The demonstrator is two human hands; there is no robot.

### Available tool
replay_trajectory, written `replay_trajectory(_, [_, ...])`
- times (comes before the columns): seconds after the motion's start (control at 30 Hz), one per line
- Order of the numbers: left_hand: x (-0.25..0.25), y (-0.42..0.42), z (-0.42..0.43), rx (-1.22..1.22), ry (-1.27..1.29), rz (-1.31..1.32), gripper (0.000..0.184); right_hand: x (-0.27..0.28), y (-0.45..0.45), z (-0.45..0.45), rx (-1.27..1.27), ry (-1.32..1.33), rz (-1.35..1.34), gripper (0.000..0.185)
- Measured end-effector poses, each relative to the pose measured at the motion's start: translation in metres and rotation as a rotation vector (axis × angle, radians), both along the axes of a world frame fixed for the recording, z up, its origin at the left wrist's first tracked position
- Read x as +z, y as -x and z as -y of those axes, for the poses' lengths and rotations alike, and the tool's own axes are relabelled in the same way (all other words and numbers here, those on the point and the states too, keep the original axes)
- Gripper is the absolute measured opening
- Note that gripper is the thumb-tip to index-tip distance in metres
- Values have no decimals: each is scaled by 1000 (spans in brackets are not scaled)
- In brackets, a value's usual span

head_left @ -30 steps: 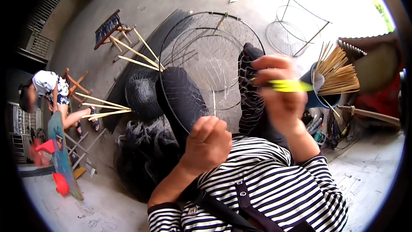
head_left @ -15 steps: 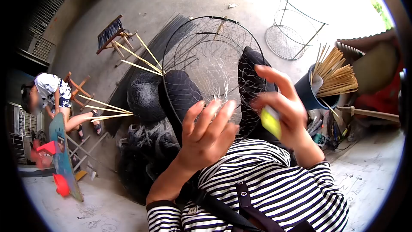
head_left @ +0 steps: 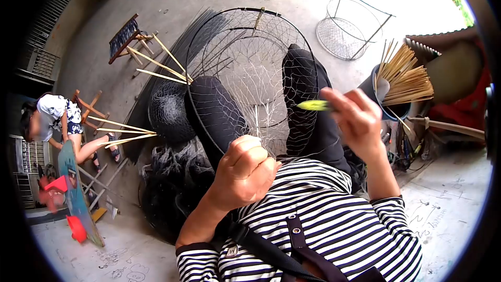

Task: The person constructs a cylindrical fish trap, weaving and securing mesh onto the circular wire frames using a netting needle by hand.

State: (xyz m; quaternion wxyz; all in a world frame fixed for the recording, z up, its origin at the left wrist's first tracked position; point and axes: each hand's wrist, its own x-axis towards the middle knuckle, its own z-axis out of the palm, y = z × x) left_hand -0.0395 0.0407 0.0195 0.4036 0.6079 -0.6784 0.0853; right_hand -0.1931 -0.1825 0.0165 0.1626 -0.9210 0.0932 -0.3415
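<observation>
A round net cage [head_left: 249, 68] with a dark hoop frame and pale mesh rests over my lap. My left hand [head_left: 245, 172] is closed at its near edge, fingers pinched on gathered netting. Up and to the right, my right hand [head_left: 355, 117] grips a flat, pointed yellow-green netting needle [head_left: 314, 105], its tip toward the left above the mesh. Thread between needle and net is too fine to make out. Both dark-trousered legs [head_left: 305, 83] show through and beside the mesh.
At right stands a blue bucket [head_left: 371, 86] of bamboo sticks [head_left: 407, 78]. Another wire-framed net cage [head_left: 344, 39] is on the floor ahead. Dark netting [head_left: 175, 109] and pale sticks [head_left: 162, 62] lie left, near a folding stool [head_left: 125, 39]. A seated person [head_left: 57, 120] is far left.
My left hand has closed from spread fingers onto the netting. My right hand has shifted right and turned, so the needle now points left. The view has moved slightly.
</observation>
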Motion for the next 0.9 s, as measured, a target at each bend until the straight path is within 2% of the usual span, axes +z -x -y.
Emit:
replay_trajectory(0.23, [3,4,-8,49,30,-120,15,2,-20,-17,38,123,-151,48])
replay_trajectory(0.9, [7,4,-15,24,66,-205,14,0,-34,-31,114,97,-170,40])
